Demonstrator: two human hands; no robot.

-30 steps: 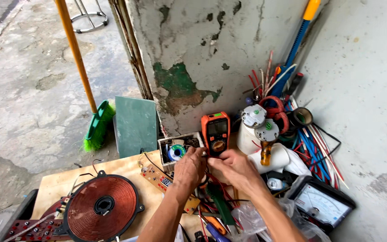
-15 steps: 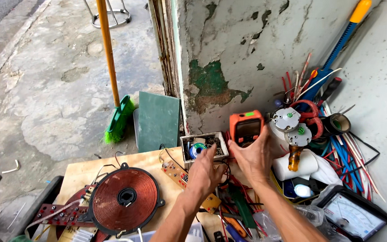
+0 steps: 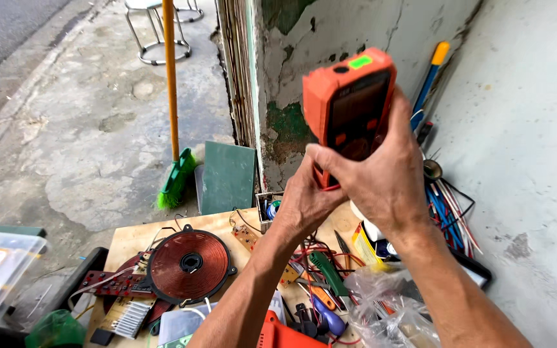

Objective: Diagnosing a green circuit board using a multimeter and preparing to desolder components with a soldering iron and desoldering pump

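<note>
Gripping an orange multimeter (image 3: pixel 351 103) up at one o'clock in our view, we have it raised well above the workbench (image 3: pixel 138 237), its dark screen and dial facing us. Our right hand (image 3: pixel 381 177) wraps the lower body of the meter from the three o'clock side, fingers curled firmly over its front and thumb tucked round the edge. Our left hand (image 3: pixel 304 203) comes in from seven o'clock and touches the meter's bottom end, fingers bunched narrow against the base where a red lead shows; whether they pinch the lead itself we cannot tell.

Down at eight o'clock a copper induction coil (image 3: pixel 190 262) lies flat on the bench, with a brown circuit board (image 3: pixel 112 282) just beside it at its nine o'clock. At six o'clock, under our forearms, sits a jumble of screwdrivers (image 3: pixel 325 270), green and blue handled, among red wires. A crumpled clear plastic bag (image 3: pixel 388 309) lies at five o'clock. Against the peeling wall at twelve leans a green panel (image 3: pixel 228 177), and a green broom (image 3: pixel 175 177) with an orange handle stands at eleven o'clock. A bundle of coloured cables (image 3: pixel 449 206) rests at three o'clock.
</note>
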